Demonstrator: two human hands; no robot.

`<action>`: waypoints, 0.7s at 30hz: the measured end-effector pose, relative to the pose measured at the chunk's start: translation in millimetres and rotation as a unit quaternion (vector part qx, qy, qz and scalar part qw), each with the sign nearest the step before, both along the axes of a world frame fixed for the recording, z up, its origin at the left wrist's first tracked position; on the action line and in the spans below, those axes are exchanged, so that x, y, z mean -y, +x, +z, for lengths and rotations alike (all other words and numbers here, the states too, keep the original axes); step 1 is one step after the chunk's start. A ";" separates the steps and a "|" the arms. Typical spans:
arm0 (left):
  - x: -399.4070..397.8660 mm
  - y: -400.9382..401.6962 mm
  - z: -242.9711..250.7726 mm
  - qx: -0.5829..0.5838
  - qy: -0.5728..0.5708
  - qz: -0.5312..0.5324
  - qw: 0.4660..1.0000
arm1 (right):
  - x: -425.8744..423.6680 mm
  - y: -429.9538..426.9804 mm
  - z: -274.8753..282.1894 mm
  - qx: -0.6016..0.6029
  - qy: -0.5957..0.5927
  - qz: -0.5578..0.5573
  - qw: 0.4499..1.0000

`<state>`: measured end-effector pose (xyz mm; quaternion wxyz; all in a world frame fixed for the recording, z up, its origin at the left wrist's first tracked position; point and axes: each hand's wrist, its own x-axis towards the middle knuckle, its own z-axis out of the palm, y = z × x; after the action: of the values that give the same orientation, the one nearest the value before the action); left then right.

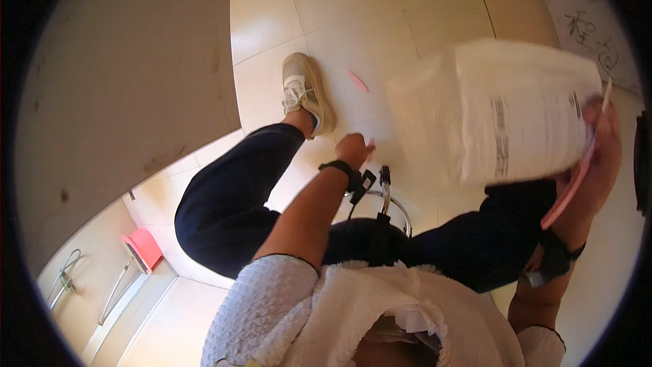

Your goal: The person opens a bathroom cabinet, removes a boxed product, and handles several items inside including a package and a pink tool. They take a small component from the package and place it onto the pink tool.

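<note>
My left hand is low over the tiled floor, its fingers closed around a small pink piece that is mostly hidden. Out at the right, my right hand grips a large white plastic bag by its edge. The bag is blurred, bears printed writing and has a clear, see-through part on its left. A long, slim pink strip lies along the same hand, and a thin white tip sticks up by the fingers. Another slim pink piece lies on the floor beyond my left hand.
A large grey panel fills the left side. My shoe is on the floor beside it. Curved chrome tubing stands between my legs. A pink dustpan is at lower left. The wall at right bears handwriting.
</note>
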<state>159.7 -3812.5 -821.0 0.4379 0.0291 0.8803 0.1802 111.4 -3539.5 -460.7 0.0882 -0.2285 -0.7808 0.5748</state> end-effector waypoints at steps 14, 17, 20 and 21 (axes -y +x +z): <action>-5.5 -9.2 -40.2 -0.065 0.064 0.178 0.980 | -13.7 -2.7 -9.5 0.036 -0.047 -0.029 0.998; -4.4 -55.8 -49.2 -0.208 0.162 0.312 0.913 | -8.0 0.9 -4.7 0.039 -0.023 -0.093 0.995; -11.0 -102.5 -37.5 -0.148 0.158 0.339 0.915 | -8.2 2.5 -6.3 0.008 -0.132 -0.032 0.991; -15.6 -110.6 -40.3 -0.125 0.128 0.340 0.923 | -9.5 0.6 -6.3 0.010 -0.175 0.032 0.984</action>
<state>49.1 -3796.8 -861.3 0.2289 -0.1941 0.8544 0.4243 112.0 -3530.0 -467.0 0.0206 -0.2209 -0.6759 0.7028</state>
